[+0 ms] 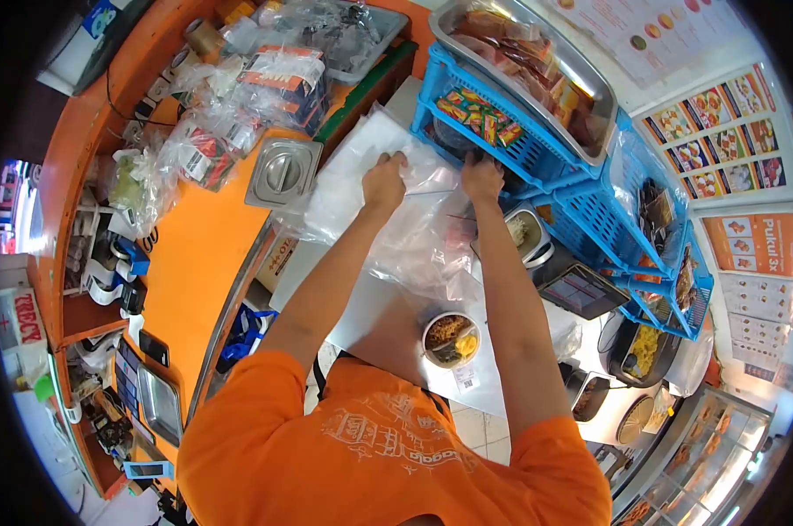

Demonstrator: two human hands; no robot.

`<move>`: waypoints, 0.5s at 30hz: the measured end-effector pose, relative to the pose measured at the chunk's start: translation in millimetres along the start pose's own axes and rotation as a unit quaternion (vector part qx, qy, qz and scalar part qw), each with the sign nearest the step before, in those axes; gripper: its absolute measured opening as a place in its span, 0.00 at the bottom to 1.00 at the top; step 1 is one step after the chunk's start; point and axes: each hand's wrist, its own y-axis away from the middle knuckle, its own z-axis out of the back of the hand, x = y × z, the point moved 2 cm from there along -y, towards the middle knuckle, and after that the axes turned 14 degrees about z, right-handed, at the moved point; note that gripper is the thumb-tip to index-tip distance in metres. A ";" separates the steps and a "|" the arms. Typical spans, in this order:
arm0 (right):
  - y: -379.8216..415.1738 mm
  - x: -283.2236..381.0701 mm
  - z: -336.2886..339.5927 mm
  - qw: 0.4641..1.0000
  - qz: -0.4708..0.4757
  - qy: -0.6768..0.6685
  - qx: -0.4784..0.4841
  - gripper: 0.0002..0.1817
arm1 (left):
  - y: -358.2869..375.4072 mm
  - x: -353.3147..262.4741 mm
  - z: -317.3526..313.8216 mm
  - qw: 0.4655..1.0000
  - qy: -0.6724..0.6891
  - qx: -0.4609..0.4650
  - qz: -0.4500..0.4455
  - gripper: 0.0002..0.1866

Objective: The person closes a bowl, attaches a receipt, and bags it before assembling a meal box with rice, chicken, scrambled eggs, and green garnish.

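My left hand [384, 181] is closed over clear plastic bags [353, 167] lying on the metal counter [370, 320]; its fingers curl at the bags' upper part. My right hand [482, 178] reaches to the lower opening of a blue plastic basket [537, 145], its fingertips in the shade there, and what they touch is hidden. Between my forearms more clear bags spread out. Nearer to me, a round bowl of food [451, 340] with a yellow portion stands open on the counter, a printed label [466, 378] beside it.
Stacked blue baskets hold packets, under a metal tray of packs [589, 131]. A tablet [582, 290] and a metal container [526, 235] stand on the right. To the left are a lidded steel container [283, 173], bagged goods [205, 149] and an orange counter [191, 272].
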 end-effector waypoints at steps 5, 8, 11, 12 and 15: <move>-25.6 -1.7 -36.2 0.978 -0.158 0.139 -0.004 0.50 | 6.5 18.0 19.3 0.990 0.118 -0.061 0.057 0.19; -19.0 -44.5 -35.0 0.995 -0.088 0.000 -0.041 0.37 | -10.0 23.9 1.7 0.956 0.276 -0.092 0.040 0.17; 36.8 -37.3 -8.8 0.945 -0.125 -0.256 -0.162 0.15 | -28.8 -6.3 -30.4 0.964 0.262 0.009 0.029 0.14; 66.8 -18.3 13.2 0.879 -0.224 -0.393 -0.151 0.12 | -32.6 -25.0 -39.7 0.957 0.287 0.041 0.027 0.13; 145.1 2.8 62.4 0.857 -0.220 -0.426 -0.188 0.09 | -53.4 -60.7 -69.8 0.947 0.302 0.107 -0.040 0.14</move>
